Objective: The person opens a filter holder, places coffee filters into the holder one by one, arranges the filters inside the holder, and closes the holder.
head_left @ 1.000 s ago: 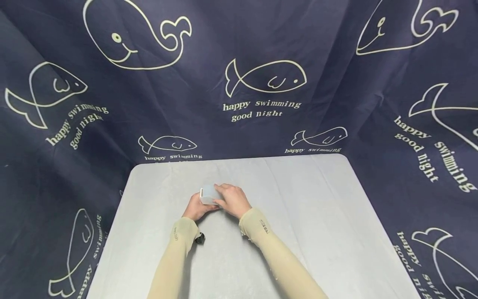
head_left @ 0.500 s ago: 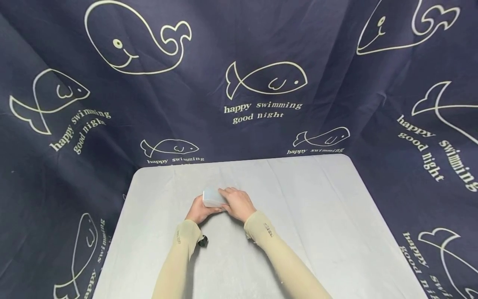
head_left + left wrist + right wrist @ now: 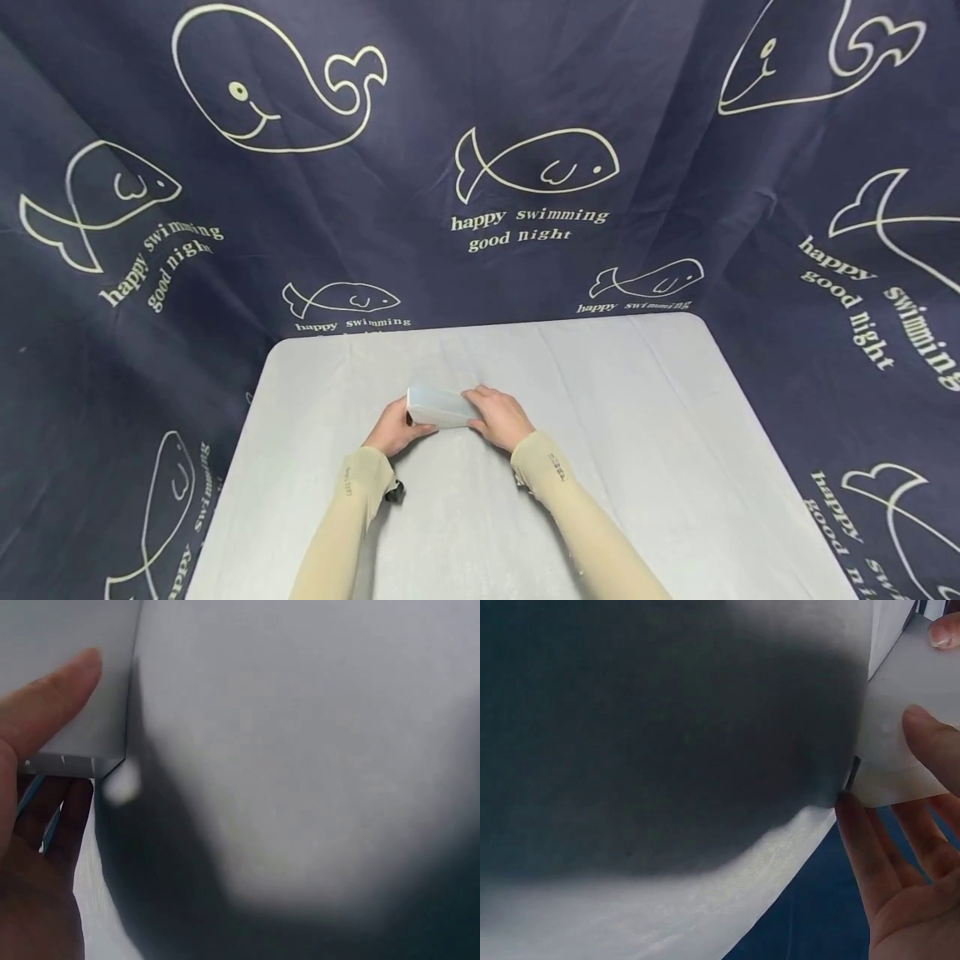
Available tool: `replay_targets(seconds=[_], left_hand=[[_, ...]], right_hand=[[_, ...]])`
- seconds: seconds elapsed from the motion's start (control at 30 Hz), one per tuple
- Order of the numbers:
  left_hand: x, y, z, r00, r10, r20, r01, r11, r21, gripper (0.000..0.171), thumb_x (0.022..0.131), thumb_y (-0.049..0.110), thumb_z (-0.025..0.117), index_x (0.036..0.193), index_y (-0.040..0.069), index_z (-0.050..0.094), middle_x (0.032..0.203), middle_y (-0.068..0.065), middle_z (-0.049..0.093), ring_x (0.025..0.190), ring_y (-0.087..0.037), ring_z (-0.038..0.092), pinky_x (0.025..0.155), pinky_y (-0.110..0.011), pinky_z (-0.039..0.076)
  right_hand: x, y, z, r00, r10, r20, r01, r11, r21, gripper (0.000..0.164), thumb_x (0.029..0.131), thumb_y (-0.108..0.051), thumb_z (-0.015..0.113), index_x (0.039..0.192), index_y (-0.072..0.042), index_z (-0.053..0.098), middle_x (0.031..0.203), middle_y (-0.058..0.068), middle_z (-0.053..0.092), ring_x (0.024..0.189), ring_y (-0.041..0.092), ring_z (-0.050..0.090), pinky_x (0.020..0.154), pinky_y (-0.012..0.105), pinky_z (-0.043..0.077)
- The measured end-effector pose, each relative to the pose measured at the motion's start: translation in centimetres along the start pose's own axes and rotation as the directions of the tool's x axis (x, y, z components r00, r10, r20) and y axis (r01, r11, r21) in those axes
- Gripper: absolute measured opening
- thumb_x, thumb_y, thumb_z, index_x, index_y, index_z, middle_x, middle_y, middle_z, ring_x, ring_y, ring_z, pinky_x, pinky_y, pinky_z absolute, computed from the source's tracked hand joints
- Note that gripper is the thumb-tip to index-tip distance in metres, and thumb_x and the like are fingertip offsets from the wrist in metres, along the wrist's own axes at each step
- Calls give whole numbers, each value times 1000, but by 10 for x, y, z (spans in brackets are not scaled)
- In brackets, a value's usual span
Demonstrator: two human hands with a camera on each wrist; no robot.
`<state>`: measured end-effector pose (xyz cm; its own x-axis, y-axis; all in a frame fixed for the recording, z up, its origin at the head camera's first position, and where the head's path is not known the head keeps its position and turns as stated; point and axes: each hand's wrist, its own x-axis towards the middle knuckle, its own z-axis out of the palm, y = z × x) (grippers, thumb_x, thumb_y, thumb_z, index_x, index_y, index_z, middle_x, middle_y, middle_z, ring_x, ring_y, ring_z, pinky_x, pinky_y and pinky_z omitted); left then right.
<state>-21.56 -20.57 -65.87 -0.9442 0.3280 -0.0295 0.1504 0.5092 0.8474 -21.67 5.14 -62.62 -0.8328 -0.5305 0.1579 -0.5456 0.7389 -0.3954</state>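
A pale blue-white box [image 3: 441, 407] is held between both hands over the middle of the table in the head view. My left hand [image 3: 390, 429] grips its left end; in the left wrist view the thumb [image 3: 56, 697] lies across a flat grey-looking face, with fingers underneath. My right hand [image 3: 502, 418] grips the right end. In the right wrist view, the right thumb [image 3: 932, 746] presses a smooth whitish face [image 3: 892, 761] and the other fingers are beneath it. Whether the box is one piece or two sliding parts, I cannot tell.
A white-covered table [image 3: 600, 467] with rounded far corners lies under the hands. Dark blue curtains [image 3: 420, 75] printed with fish and whales hang behind and at both sides. A small black item [image 3: 394, 492] sits at the left cuff.
My right hand has moved right and slightly nearer, away from the left hand. More of the box's length now shows between the hands, and its slotted left end has turned out of sight.
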Motion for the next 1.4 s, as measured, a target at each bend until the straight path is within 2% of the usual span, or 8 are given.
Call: replay_targets(seconds=[0.27,0.5,0.67,0.77,0.9,0.97,1.17,1.4], left_hand=[[10,21,10,999,8,-48,-7,999,31,52,84,10,87,131,13,66,126,-5,73,119,-27,68,110,-47,50],[25,29,27,998,59,-10,-59,998,32,53,90,11,81,138,14,60,132,-7,70,123,-28,66,109,-48,51],[30,35,37,997,75,-19,-74,995,62,52,91,13,79,138,13,58,131,-7,70,120,-27,66,105,-47,52],[31,39,41,998,61,-29,-59,996,73,53,91,16,80,139,13,57,131,-7,70,121,-28,66,107,-48,51],[31,41,45,999,32,-38,-30,997,76,52,91,17,79,138,14,58,133,-8,70,129,-30,63,115,-47,46],[31,41,47,999,26,-38,-23,996,83,51,91,17,78,138,15,58,134,-7,70,131,-30,62,116,-47,45],[30,40,51,999,19,-30,-16,993,120,54,92,18,77,141,18,56,137,-7,68,134,-31,60,118,-49,42],[30,39,54,999,9,-31,-5,993,120,55,91,20,77,142,20,56,138,-5,68,133,-30,61,117,-48,43]], right_hand=[[-4,12,-15,999,34,2,-34,999,28,52,90,-20,81,137,-8,63,120,7,71,108,26,70,99,41,57],[-13,34,-30,997,72,-9,-71,995,63,55,87,-15,82,139,-8,63,124,10,71,113,30,70,104,45,54],[-16,46,-36,995,96,-6,-96,993,71,56,87,-15,83,139,-10,64,125,9,71,115,31,70,106,45,53],[-18,51,-36,994,109,-14,-107,991,85,57,85,-14,84,138,-10,65,123,9,72,111,29,70,105,44,54],[-20,55,-34,990,137,-28,-133,983,130,55,83,-12,86,135,-11,67,115,6,73,93,22,68,94,41,56],[-22,57,-32,988,154,-29,-149,980,135,55,83,-13,86,135,-12,68,114,4,73,90,20,66,91,40,56],[-26,56,-25,985,169,-32,-165,981,105,57,83,-16,85,137,-14,67,116,5,73,107,25,71,103,41,55],[-29,53,-25,983,181,-39,-177,979,99,58,84,-15,84,139,-13,66,117,7,72,110,28,71,106,43,53]])
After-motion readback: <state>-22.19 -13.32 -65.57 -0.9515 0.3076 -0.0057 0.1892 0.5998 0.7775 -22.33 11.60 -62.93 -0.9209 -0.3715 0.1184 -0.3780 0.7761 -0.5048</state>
